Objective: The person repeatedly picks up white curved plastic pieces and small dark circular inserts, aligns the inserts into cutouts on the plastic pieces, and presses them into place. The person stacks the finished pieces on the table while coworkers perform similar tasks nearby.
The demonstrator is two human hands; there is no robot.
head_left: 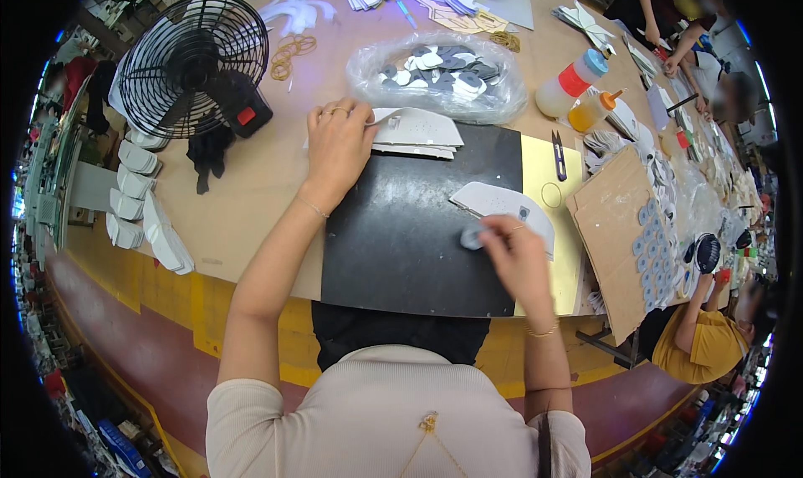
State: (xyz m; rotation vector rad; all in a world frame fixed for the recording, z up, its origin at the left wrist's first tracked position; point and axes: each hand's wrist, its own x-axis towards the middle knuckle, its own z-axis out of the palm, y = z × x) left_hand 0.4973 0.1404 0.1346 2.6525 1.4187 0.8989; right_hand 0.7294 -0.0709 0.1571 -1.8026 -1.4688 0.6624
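At the far edge of a black mat (393, 244), my left hand (341, 139) pinches the left end of the top piece in a stack of white cut pieces (422, 131). That end is lifted and curls toward my fingers. My right hand (519, 256), slightly blurred, holds a small grey rounded patch (472, 237) between thumb and fingers over the mat's right side. Just beyond it lies a single white cut piece (502, 204) with small holes and a grey spot, partly on the mat and partly on a yellow sheet (565, 260).
An open plastic bag (360, 72) holds many grey and white patches. Thread snips (559, 156) lie on the yellow sheet. Two squeeze bottles (571, 83) stand at right, near a cardboard board (615, 227) bearing grey patches. A black fan (194, 68) stands left; co-workers sit right.
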